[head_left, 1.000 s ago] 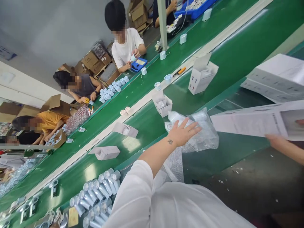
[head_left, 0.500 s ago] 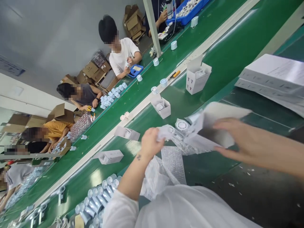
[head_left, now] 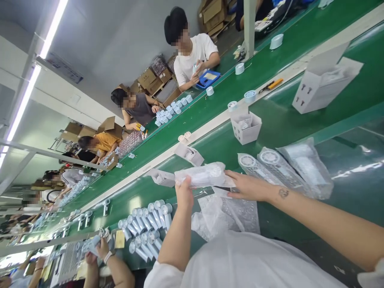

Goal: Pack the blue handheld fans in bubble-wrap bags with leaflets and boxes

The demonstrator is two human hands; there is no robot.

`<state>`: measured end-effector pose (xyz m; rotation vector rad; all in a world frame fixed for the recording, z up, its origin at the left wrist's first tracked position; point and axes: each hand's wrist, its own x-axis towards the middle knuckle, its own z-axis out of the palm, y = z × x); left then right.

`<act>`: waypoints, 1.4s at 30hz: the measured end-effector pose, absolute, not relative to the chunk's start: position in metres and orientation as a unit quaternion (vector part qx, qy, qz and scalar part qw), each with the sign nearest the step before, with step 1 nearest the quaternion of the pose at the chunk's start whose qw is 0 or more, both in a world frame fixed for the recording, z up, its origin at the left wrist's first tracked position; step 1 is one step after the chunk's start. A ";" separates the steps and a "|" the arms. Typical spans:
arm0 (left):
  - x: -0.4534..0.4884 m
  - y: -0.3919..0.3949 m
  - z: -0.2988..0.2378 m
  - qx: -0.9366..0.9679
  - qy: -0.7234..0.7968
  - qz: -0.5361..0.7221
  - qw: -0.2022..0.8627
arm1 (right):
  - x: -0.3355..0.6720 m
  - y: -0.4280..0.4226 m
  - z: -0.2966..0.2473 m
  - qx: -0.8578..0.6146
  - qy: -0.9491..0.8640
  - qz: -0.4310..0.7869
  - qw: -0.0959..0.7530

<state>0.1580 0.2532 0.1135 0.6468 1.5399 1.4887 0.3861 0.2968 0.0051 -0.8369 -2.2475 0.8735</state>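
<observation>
My left hand (head_left: 184, 194) is closed around the underside of a handheld fan in a clear bubble bag (head_left: 199, 176), thumb in front. My right hand (head_left: 247, 186) grips the right end of the same bag, its fingertips partly hidden. Bubble bags (head_left: 228, 212) lie on the bench below both hands. Right of my hands lie more bagged fans, including one with a round grille (head_left: 271, 157) and a pale one (head_left: 303, 160). An open white box (head_left: 162, 178) stands just behind the left end of the held bag, with another white box (head_left: 189, 155) beyond it.
Other open white boxes (head_left: 246, 128) stand along the green belt (head_left: 213, 138). Rows of light-blue fan bodies (head_left: 150, 218) lie at the left. Cutters with orange handles (head_left: 274, 84) rest on the pale rail. A co-worker's hands (head_left: 97, 252) work at the lower left; others sit across the belt.
My right hand has let go of the open white box and now grips the bagged fan with my left. The head view has shifted, showing more of the left side.
</observation>
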 end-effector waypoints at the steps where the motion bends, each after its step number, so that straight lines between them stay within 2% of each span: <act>1: 0.153 0.250 0.115 0.275 0.632 0.591 0.420 | 0.383 0.294 0.001 -0.307 -0.843 0.326 0.298; 6: 0.129 0.228 0.139 0.483 0.659 0.491 0.303 | 0.369 0.287 -0.001 -0.280 -0.846 0.331 0.311; 10: 0.119 0.215 0.143 0.694 0.579 0.388 0.178 | 0.371 0.290 0.009 -0.277 -0.847 0.362 0.272; 15: 0.120 0.207 0.150 0.881 0.449 0.135 0.064 | 0.380 0.297 0.014 -0.307 -0.832 0.388 0.251; 20: 0.160 0.226 0.181 0.886 0.456 -0.071 0.044 | 0.371 0.297 0.016 -0.251 -0.851 0.374 0.271; 25: 0.191 0.275 0.185 0.808 0.549 -0.183 0.110 | 0.363 0.297 0.014 -0.244 -0.852 0.361 0.292; 28: 0.190 0.281 0.176 0.850 0.475 -0.189 0.127 | 0.366 0.298 0.002 -0.232 -0.850 0.368 0.298; 32: 0.178 0.259 0.162 0.871 0.476 -0.105 0.063 | 0.374 0.294 -0.020 -0.271 -0.826 0.365 0.335; 35: 0.172 0.242 0.141 0.871 0.465 -0.142 0.068 | 0.376 0.289 -0.026 -0.284 -0.815 0.365 0.349; 38: 0.173 0.231 0.107 0.846 0.500 -0.169 0.073 | 0.368 0.286 -0.015 -0.250 -0.827 0.362 0.348; 42: 0.162 0.215 0.073 0.806 0.577 -0.111 0.069 | 0.351 0.282 0.016 -0.228 -0.851 0.350 0.320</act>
